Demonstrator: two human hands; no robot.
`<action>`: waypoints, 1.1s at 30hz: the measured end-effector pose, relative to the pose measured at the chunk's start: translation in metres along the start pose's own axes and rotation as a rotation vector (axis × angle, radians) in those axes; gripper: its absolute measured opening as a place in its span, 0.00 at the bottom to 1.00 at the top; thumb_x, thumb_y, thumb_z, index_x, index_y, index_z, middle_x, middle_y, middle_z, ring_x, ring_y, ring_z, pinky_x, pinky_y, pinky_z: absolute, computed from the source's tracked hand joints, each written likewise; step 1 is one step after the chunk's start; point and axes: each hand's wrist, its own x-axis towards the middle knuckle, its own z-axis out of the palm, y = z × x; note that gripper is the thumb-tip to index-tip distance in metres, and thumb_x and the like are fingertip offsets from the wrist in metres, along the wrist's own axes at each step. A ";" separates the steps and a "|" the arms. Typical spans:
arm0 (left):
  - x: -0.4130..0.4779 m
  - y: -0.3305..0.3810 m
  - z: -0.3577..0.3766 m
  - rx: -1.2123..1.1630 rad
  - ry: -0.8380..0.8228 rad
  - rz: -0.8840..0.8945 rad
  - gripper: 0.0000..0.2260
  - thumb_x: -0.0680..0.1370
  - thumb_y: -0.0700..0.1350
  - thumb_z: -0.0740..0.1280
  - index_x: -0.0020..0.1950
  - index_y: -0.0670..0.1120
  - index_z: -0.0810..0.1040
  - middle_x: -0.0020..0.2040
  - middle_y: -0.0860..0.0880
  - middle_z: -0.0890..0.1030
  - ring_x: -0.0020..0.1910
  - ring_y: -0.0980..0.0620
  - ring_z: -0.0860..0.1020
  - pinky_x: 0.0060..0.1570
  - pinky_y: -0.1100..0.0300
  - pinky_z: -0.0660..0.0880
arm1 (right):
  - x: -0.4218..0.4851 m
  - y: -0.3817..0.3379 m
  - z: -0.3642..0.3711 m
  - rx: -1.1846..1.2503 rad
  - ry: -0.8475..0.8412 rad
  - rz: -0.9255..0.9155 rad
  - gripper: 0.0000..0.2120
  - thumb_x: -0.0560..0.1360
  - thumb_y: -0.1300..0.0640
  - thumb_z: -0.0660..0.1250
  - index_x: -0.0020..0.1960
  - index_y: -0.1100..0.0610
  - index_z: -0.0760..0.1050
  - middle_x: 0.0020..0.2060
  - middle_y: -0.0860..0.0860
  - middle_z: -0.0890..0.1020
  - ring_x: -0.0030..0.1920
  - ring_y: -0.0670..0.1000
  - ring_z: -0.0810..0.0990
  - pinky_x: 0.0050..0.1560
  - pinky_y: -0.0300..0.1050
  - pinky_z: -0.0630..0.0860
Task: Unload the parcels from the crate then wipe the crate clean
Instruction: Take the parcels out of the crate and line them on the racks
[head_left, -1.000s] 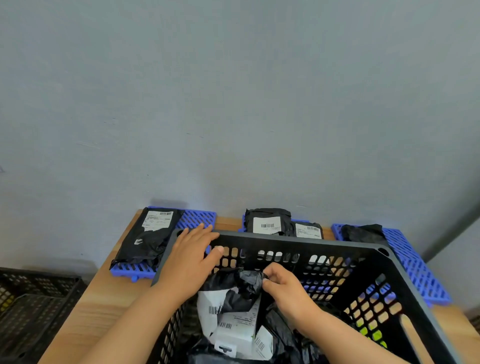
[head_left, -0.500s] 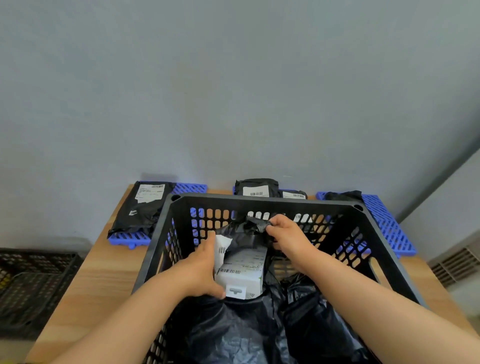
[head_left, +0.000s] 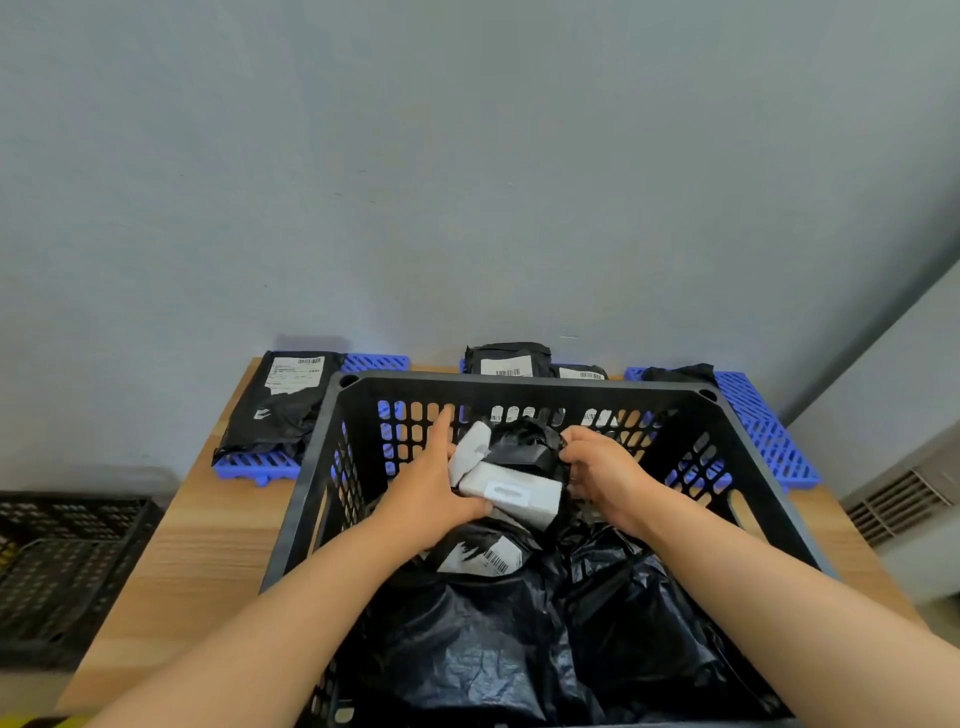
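Glossy crinkled plastic parcels (head_left: 498, 644) — matt plastic crate (head_left: 524, 383) — wood-grain table (head_left: 197, 551).

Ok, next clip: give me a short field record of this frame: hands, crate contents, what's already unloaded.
left hand: grips the held parcel on its left side
right hand: pinches the parcel's black wrap
position: inside the black crate, above the remaining parcels
crate contents: several black poly bags
unloaded parcels: on blue plastic pallets behind crate
surface: wooden table
wiping: not yet started
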 end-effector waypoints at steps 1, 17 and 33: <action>0.001 0.001 -0.002 -0.043 0.030 0.001 0.51 0.65 0.51 0.77 0.76 0.59 0.43 0.65 0.61 0.66 0.61 0.57 0.71 0.63 0.56 0.70 | -0.001 -0.001 0.000 -0.004 -0.021 -0.011 0.04 0.67 0.60 0.60 0.37 0.54 0.65 0.34 0.53 0.66 0.36 0.54 0.64 0.38 0.47 0.61; -0.001 0.011 -0.021 -0.545 0.042 -0.043 0.22 0.70 0.40 0.75 0.53 0.61 0.71 0.54 0.55 0.78 0.53 0.58 0.76 0.48 0.67 0.72 | -0.002 -0.027 0.025 0.105 -0.128 -0.102 0.19 0.71 0.44 0.69 0.58 0.53 0.78 0.54 0.52 0.83 0.57 0.55 0.80 0.59 0.57 0.75; -0.002 0.013 -0.032 -0.501 0.317 0.042 0.21 0.77 0.40 0.67 0.62 0.64 0.73 0.54 0.65 0.77 0.51 0.72 0.74 0.45 0.72 0.73 | -0.024 -0.048 0.026 -0.219 -0.040 -0.334 0.14 0.76 0.55 0.67 0.60 0.44 0.75 0.53 0.43 0.80 0.49 0.37 0.79 0.49 0.33 0.77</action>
